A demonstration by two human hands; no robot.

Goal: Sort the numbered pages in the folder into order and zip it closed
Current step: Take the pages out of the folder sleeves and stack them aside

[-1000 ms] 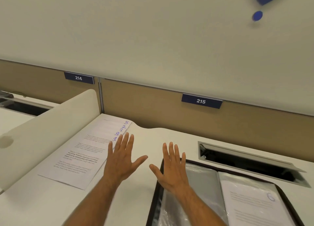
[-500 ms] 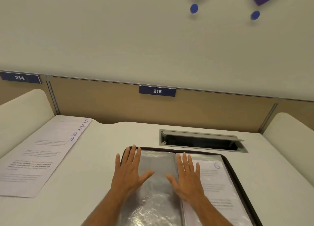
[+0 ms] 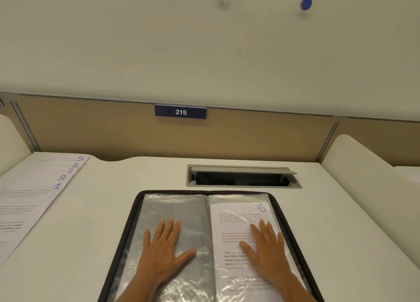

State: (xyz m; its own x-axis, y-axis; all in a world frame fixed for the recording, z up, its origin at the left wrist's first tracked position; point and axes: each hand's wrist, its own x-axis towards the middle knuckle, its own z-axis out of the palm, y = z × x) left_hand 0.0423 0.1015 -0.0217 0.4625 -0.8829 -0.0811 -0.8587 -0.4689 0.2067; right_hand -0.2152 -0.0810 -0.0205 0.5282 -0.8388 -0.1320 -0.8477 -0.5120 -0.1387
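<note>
A black zip folder (image 3: 134, 208) lies open on the desk in front of me. Its left side shows an empty clear plastic sleeve (image 3: 177, 208). In the right sleeve sits a printed page marked 6 (image 3: 241, 213). My left hand (image 3: 162, 251) rests flat, fingers spread, on the empty sleeve. My right hand (image 3: 266, 254) lies flat on page 6. At the far left of the desk, a fanned stack of loose pages (image 3: 31, 192) shows the handwritten numbers 5, 2, 3, 8 and 1 down its right edge.
An open cable hatch (image 3: 243, 176) is sunk into the desk just behind the folder. A tan partition with a 215 label (image 3: 180, 112) closes the back. White curved dividers stand at the left (image 3: 9, 140) and right (image 3: 363, 156).
My view swung right from the loose pages to the folder. Both hands moved from above the desk onto the folder, the left now on the empty sleeve and the right on page 6.
</note>
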